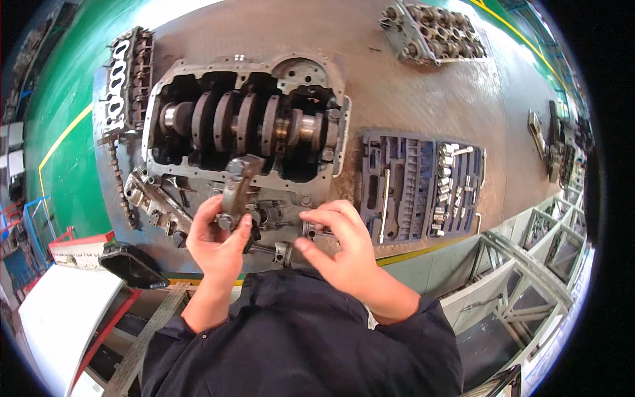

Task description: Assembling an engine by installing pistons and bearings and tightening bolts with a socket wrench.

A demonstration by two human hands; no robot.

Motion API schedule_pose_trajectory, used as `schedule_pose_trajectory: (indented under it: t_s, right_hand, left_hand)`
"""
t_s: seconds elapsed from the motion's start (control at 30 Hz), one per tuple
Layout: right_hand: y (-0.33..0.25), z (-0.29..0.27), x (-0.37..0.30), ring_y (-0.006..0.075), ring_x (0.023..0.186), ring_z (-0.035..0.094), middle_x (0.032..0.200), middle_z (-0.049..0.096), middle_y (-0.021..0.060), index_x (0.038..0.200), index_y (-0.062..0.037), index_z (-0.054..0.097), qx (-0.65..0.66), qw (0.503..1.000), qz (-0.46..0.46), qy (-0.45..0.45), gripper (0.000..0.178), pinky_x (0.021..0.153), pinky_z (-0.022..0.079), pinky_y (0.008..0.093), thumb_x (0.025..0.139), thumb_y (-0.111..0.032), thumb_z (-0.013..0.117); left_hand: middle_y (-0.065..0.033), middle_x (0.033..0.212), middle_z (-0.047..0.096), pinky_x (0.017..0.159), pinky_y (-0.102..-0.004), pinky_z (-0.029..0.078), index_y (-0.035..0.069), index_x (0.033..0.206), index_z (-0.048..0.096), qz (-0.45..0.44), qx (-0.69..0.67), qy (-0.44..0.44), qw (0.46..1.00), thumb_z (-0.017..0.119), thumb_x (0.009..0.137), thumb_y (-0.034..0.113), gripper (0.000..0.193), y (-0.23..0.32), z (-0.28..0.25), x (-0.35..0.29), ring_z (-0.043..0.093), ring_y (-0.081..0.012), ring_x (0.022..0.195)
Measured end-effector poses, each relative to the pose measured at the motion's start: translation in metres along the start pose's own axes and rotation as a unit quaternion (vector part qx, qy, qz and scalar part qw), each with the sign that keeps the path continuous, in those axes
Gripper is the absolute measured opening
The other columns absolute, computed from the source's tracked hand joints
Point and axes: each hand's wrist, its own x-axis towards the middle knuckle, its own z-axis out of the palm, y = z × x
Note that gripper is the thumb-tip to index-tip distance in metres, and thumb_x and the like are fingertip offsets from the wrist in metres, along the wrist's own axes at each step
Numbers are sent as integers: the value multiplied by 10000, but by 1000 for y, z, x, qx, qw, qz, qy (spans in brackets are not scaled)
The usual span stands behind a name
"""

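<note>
My left hand (220, 241) is closed around a crankshaft bearing cap (235, 192), a dark curved metal piece with a bolt head near each end. It is lifted and tilted in front of the engine block (336, 86). The crankshaft (228, 122) lies inside the block, behind my hands. To the right, my right hand (337, 241) has its thumb and fingers apart. Between thumb and forefinger shows a small metal part (309, 229), apparently on the table; whether I touch it I cannot tell. Other metal engine parts (270, 213) lie between my hands, partly hidden.
On the right sits an open socket set case (403, 178) with a long bar and loose sockets. Cylinder heads (440, 33) (122, 86) stand at the far right and far left. A camshaft (119, 178) lies at the left edge. A black pan (134, 264) is at the lower left.
</note>
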Motion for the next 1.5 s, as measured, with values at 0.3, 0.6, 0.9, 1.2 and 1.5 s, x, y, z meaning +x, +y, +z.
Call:
schedule_pose_trajectory:
  t_s: [0.3,0.6,0.9,1.2,1.5]
  right_hand:
    - [-48,-21,39,218,1058,622,1186,703,85,1207,-6,747,-475,798,-303,-215,461,833,476,339,816,-246,694]
    - [-59,-29,82,187,852,604,832,648,11,777,-75,696,-393,745,-323,-431,103,788,476,313,739,-170,703]
    - [-87,-28,164,221,950,706,1072,759,92,996,-8,774,-462,693,-472,-289,252,865,598,360,778,-129,736]
    - [-25,4,231,249,1007,703,1086,744,58,1076,-51,732,-471,679,-482,-292,310,916,601,412,775,-125,746]
    - [-14,-1,232,221,1037,710,1129,766,34,1096,-98,781,-480,676,-487,-276,324,867,600,403,779,-148,741]
  left_hand:
    - [-141,1207,740,976,-365,583,-20,1194,715,33,15,-162,986,892,775,-39,455,-2,23,-29,725,-258,1120]
    - [-189,1274,685,940,-455,596,-27,1298,689,165,41,-289,942,882,759,44,577,-1,17,-37,695,-373,1113]
    - [-277,1466,576,1040,-484,587,-1,1346,680,209,27,-251,945,878,866,141,539,-3,-25,-26,660,-420,1261]
    - [-197,1377,626,942,-439,604,13,1288,686,74,33,-272,959,795,867,48,437,-32,-40,-33,692,-345,1143]
    - [-167,1306,675,990,-445,575,18,1253,711,27,23,-283,958,773,864,-7,395,-33,-40,-32,684,-362,1163]
